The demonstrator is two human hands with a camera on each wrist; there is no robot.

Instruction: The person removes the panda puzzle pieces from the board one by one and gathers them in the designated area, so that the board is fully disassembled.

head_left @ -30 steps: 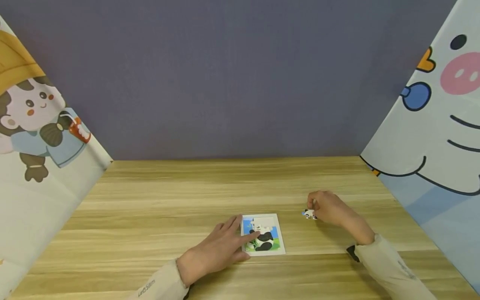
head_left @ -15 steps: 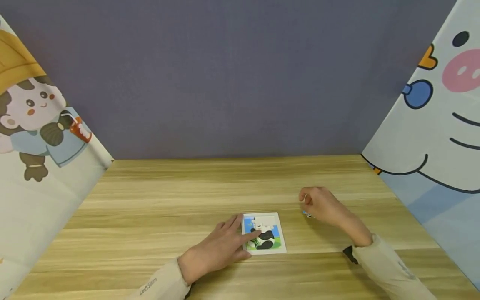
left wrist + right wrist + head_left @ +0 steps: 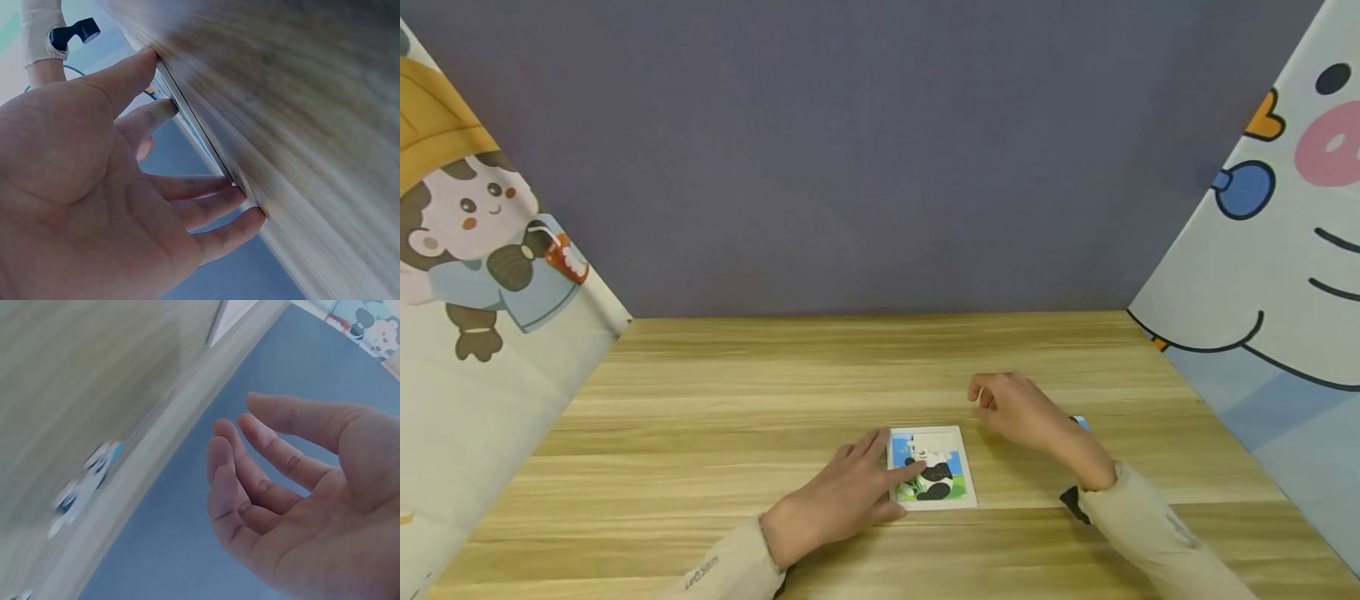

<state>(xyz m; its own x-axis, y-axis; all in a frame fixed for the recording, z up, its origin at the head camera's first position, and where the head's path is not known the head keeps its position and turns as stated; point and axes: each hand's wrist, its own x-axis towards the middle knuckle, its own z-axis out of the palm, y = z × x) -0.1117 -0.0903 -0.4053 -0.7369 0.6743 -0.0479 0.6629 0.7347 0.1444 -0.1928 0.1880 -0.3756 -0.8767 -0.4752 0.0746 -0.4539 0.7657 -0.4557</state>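
Note:
A panda jigsaw puzzle point(image 3: 942, 481) in a white square frame lies on the table, with a pale unfilled patch near its top. My left hand point(image 3: 838, 500) rests over the puzzle's left side, index finger stretched onto the picture. In the left wrist view, fingertips point(image 3: 253, 219) touch down at the frame's edge. My right hand point(image 3: 1018, 412) hovers to the right of the puzzle, fingers loosely bent; the right wrist view shows nothing between thumb and fingers. A blurred black-and-white puzzle piece point(image 3: 87, 487) lies on the table beside that hand.
Another piece point(image 3: 22, 595) shows at the lower left of the right wrist view. A blue bit of a puzzle piece point(image 3: 1080, 422) peeks out behind the right wrist. The wooden table point(image 3: 737, 375) ends at a grey panel point(image 3: 880, 167), with cartoon-printed panels on both sides.
The right hand has moved left toward the puzzle, away from the piece it was near, which stays behind on the table. The left hand has kept its place.

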